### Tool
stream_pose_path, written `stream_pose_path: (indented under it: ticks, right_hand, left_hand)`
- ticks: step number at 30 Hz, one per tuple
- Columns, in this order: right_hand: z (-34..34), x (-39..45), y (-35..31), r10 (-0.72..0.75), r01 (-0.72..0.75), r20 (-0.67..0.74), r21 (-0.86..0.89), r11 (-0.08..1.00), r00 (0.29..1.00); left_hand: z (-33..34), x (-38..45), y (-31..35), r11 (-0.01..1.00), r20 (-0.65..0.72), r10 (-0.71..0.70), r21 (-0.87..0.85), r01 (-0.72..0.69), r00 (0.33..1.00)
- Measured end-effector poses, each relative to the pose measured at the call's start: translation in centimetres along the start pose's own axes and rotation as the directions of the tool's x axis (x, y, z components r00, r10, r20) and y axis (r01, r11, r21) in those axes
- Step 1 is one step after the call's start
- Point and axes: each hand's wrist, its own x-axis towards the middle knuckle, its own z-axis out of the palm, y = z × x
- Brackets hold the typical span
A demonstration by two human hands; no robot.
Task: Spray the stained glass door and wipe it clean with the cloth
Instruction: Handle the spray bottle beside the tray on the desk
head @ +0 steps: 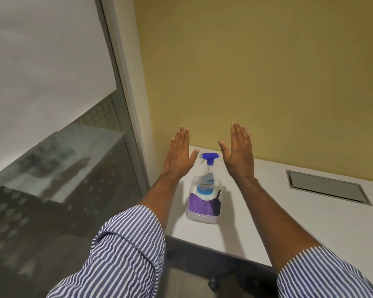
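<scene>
Striped sleeves, rolled back at both forearms, lie nearest the camera; beyond them both arms reach forward over a white worktop. On that worktop, near its left edge, stands a clear plastic tub carrying the task's items: a purple cloth bunched at the near end, a dark object beside it that cannot be identified, and a spray bottle upright at the far end, its blue trigger head uppermost. Left hand and right hand are held flat on either side of the trigger head, fingers straight, each grip wide and holding nothing; neither touches the bottle. Nothing has been picked up, so the task is judged to be at its start. Blue liquid shows low in the bottle, so it should be fairly light, rigid and smooth-walled; the narrow neck under the trigger is the judged hold, one finger on the lever. Soft and limp, the cloth can be pinched anywhere and will lift clear of the tub easily. To the left rises the glass door, partly covered by a white sheet; stains cannot be made out here. A yellow wall stands behind the worktop.
</scene>
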Motion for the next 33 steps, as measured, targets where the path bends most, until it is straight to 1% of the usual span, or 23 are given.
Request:
stream_pose_path:
  ticks: [3,8,11,13,15,17,20,23,26,30,33]
  right_hand:
    - [2.3,0.4,2.5,0.017,-0.023,0.064,0.098,0.995,0.998]
    - [5.2,1.4,5.6,0.096,-0.116,0.139,0.141,0.983,0.986]
    - [6.8,1.9,6.9,0.127,-0.190,0.241,0.257,0.948,0.962]
    - [8.0,2.1,7.6,0.163,-0.289,0.336,0.368,0.884,0.928]
    - [9.3,1.9,8.3,0.226,-0.422,0.448,0.407,0.810,0.865]
    - [10.7,1.5,9.1,0.267,-0.520,0.536,0.401,0.754,0.801]
    - [12.9,1.2,10.1,0.274,-0.598,0.609,0.424,0.680,0.744]
    - [14.7,1.6,10.4,0.236,-0.650,0.674,0.463,0.603,0.700]
    - [16.2,1.8,10.6,0.207,-0.679,0.704,0.495,0.543,0.679]
    - [17.7,2.1,10.7,0.194,-0.712,0.727,0.520,0.472,0.659]
    - [18.7,1.9,10.7,0.200,-0.729,0.740,0.509,0.457,0.642]
  left_hand:
    - [2.9,0.3,-1.2,0.999,0.085,-0.040,-0.034,0.043,0.996]
    - [6.7,1.0,-3.7,0.989,0.233,-0.111,-0.069,0.130,0.966]
    - [8.9,1.8,-5.4,0.983,0.309,-0.161,-0.038,0.181,0.937]
    - [10.7,2.3,-6.3,0.980,0.357,-0.192,0.015,0.200,0.914]
    - [12.7,2.5,-6.9,0.976,0.406,-0.210,0.031,0.216,0.890]
    - [14.5,2.5,-7.2,0.976,0.454,-0.198,0.008,0.218,0.868]
    - [16.6,2.1,-7.4,0.957,0.517,-0.192,-0.091,0.277,0.834]
    - [18.0,2.1,-7.6,0.908,0.532,-0.207,-0.209,0.364,0.821]
    - [18.8,2.2,-7.2,0.862,0.525,-0.213,-0.296,0.412,0.824]
    - [19.5,2.5,-6.6,0.836,0.530,-0.238,-0.315,0.450,0.814]
    - [20.3,2.5,-6.6,0.816,0.512,-0.271,-0.327,0.477,0.815]
